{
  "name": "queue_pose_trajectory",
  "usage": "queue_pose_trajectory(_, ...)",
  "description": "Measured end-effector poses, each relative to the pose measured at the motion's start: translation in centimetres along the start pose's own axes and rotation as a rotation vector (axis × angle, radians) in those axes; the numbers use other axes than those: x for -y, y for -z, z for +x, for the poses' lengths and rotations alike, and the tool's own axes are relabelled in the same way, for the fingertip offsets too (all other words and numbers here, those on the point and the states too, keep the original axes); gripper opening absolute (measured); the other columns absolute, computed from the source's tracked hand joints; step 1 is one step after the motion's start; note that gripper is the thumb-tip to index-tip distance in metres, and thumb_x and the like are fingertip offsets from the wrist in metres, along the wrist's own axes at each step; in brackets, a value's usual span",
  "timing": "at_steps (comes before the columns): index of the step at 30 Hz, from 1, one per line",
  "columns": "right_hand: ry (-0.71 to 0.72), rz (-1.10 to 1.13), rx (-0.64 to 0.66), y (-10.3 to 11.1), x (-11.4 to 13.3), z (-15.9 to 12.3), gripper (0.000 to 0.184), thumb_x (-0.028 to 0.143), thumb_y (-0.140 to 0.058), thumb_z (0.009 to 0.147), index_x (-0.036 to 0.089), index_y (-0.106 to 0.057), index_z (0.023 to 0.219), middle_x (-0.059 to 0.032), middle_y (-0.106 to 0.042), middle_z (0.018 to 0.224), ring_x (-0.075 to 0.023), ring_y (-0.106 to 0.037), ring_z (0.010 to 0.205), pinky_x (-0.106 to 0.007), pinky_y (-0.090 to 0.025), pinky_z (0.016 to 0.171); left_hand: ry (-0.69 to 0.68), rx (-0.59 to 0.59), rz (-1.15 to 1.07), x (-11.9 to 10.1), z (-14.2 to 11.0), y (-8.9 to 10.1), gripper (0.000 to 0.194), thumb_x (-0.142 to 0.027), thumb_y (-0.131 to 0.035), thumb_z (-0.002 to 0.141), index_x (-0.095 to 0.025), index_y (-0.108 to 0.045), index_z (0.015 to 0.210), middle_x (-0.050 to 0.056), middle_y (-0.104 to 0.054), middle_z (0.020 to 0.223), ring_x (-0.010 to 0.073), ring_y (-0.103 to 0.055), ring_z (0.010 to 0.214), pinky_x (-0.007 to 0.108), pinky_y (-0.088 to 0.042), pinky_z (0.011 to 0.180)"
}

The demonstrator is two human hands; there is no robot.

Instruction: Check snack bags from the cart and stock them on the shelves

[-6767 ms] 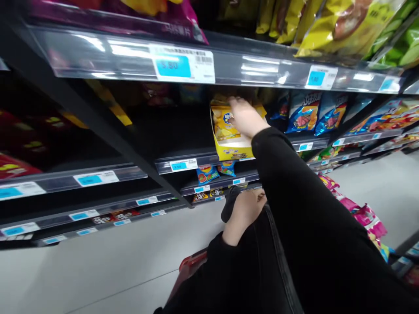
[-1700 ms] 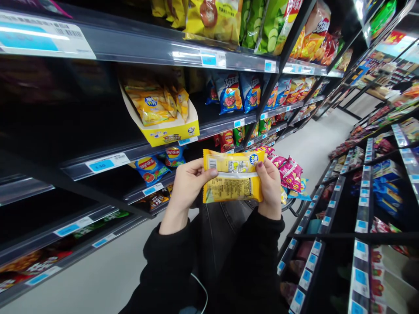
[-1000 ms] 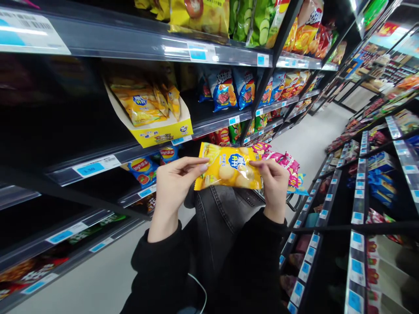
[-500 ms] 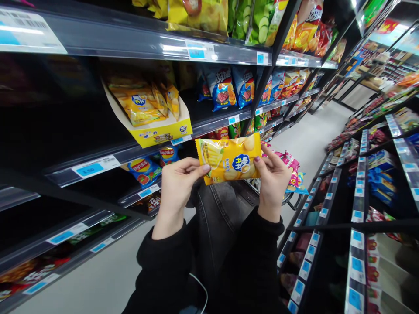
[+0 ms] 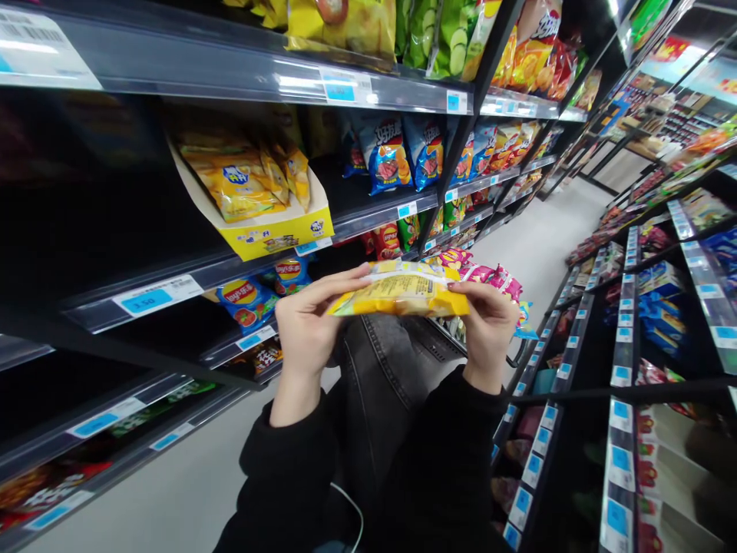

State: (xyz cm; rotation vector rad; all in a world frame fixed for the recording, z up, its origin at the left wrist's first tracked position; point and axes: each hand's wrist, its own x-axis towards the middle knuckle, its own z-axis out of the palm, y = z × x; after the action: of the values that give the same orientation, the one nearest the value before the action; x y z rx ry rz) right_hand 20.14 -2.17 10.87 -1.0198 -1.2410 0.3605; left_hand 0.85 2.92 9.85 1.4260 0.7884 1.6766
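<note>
A small yellow snack packet [image 5: 403, 292] is stretched level between my two hands, its printed back side tilted up toward me. My left hand [image 5: 311, 322] pinches its left end between thumb and fingers. At the other end, my right hand [image 5: 487, 326] grips with thumb on top and fingers curled beneath. Beyond them on the shelf, a yellow display box [image 5: 282, 236] holds several packets of the same kind [image 5: 233, 180]. The undersides of the fingers are partly hidden by the packet.
Black shelves with price tags [image 5: 156, 295] run along the left. Blue chip bags [image 5: 388, 153] stand right of the display box, and more [image 5: 245, 299] lie below it. Pink snack bags [image 5: 495, 280] lie just past my right hand. Another shelf rack [image 5: 619, 461] lines the right side.
Earlier my right hand reached into the display box. Since then both hands have held the packet, turning it from back to front, and now its back faces up again.
</note>
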Motion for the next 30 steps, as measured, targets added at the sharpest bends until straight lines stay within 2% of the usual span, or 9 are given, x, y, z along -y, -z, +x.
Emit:
queue_pose_trajectory(3,-0.011,0.056,0.076,-0.4,0.2,0.0,0.019,0.032,-0.054,0.083,0.022,-0.071,0.081,-0.0028,-0.069,0.082,-0.0174,-0.064,0.078,-0.031,-0.051,0.069,0.162,-0.081,-0.198,0.5,0.3,-0.1,0.022,-0.029,-0.057,0.075,-0.021,-0.075,0.068,0.005,-0.075,0.085,0.0251,-0.069,0.090,0.040,-0.058,0.079)
queue_pose_trajectory(6,-0.121,0.041,0.099,-1.3,-0.1,0.4,0.020,0.038,-0.058,0.083,0.020,-0.064,0.077,-0.0008,-0.064,0.074,-0.0134,-0.061,0.068,-0.026,-0.050,0.062,0.279,-0.158,-0.163,1.1,0.6,-0.2,0.005,-0.022,-0.074,0.062,-0.021,-0.072,0.067,0.002,-0.074,0.080,0.0216,-0.069,0.081,0.035,-0.059,0.074)
queue_pose_trajectory(9,-0.297,0.053,0.073,-1.8,-1.0,0.8,0.029,0.039,-0.070,0.074,0.022,-0.056,0.093,0.0043,-0.058,0.069,-0.0093,-0.057,0.060,-0.021,-0.049,0.056,0.247,-0.187,-0.089,1.4,0.8,-0.5,0.026,-0.013,-0.081,0.054,-0.023,-0.068,0.074,-0.004,-0.071,0.089,0.0162,-0.068,0.079,0.031,-0.058,0.076)
queue_pose_trajectory(12,-0.399,0.171,0.148,-1.7,-2.0,1.1,0.044,0.047,-0.071,0.072,0.022,-0.055,0.104,0.0040,-0.060,0.069,-0.0121,-0.061,0.066,-0.025,-0.053,0.062,0.249,-0.156,-0.108,1.5,0.8,-1.0,0.040,-0.016,-0.082,0.054,-0.026,-0.064,0.088,-0.008,-0.068,0.099,0.0139,-0.067,0.086,0.025,-0.058,0.073)
queue_pose_trajectory(16,-0.416,0.186,0.192,-0.2,-2.7,1.3,0.034,0.050,-0.071,0.069,0.019,-0.063,0.081,0.0019,-0.064,0.067,-0.0145,-0.063,0.068,-0.027,-0.054,0.064,0.383,-0.104,-0.152,2.1,0.5,-2.2,0.046,-0.020,-0.083,0.054,-0.022,-0.062,0.094,-0.007,-0.068,0.070,0.0113,-0.065,0.067,0.024,-0.058,0.065)
queue_pose_trajectory(19,-0.407,0.109,0.021,2.4,-3.6,1.8,0.029,0.044,-0.074,0.067,0.018,-0.063,0.075,0.0009,-0.066,0.069,-0.0147,-0.063,0.067,-0.026,-0.054,0.062,0.402,-0.081,-0.117,3.0,0.0,-3.4,0.039,-0.025,-0.081,0.061,-0.018,-0.064,0.095,-0.004,-0.069,0.068,0.0121,-0.066,0.064,0.026,-0.058,0.067)
queue_pose_trajectory(23,-0.396,0.052,-0.437,7.9,-7.5,2.2,0.027,0.037,-0.070,0.068,0.017,-0.060,0.084,-0.0006,-0.066,0.079,-0.0149,-0.065,0.071,-0.030,-0.056,0.068,0.437,0.066,-0.032,4.9,-0.5,-4.4,0.039,-0.035,-0.070,0.073,-0.017,-0.062,0.107,0.003,-0.072,0.080,0.0163,-0.069,0.075,0.031,-0.058,0.071)
queue_pose_trajectory(26,-0.513,0.071,-0.567,11.1,-12.2,1.5,0.030,0.026,-0.070,0.065,0.017,-0.053,0.088,0.0022,-0.061,0.077,-0.0121,-0.063,0.066,-0.029,-0.057,0.065,0.471,0.255,0.126,6.4,-1.0,-4.8,0.032,-0.037,-0.062,0.078,-0.016,-0.064,0.102,0.007,-0.073,0.085,0.0180,-0.069,0.075,0.032,-0.056,0.069)
queue_pose_trajectory(30,-0.702,0.057,-0.701,12.0,-18.4,-0.2,0.026,0.013,-0.066,0.063,0.016,-0.050,0.083,0.0029,-0.060,0.075,-0.0102,-0.063,0.063,-0.024,-0.056,0.062,0.284,0.455,0.547,7.5,-1.8,-5.3,0.018,-0.029,-0.058,0.082,-0.021,-0.069,0.093,0.005,-0.074,0.083,0.0200,-0.069,0.078,0.033,-0.052,0.074)
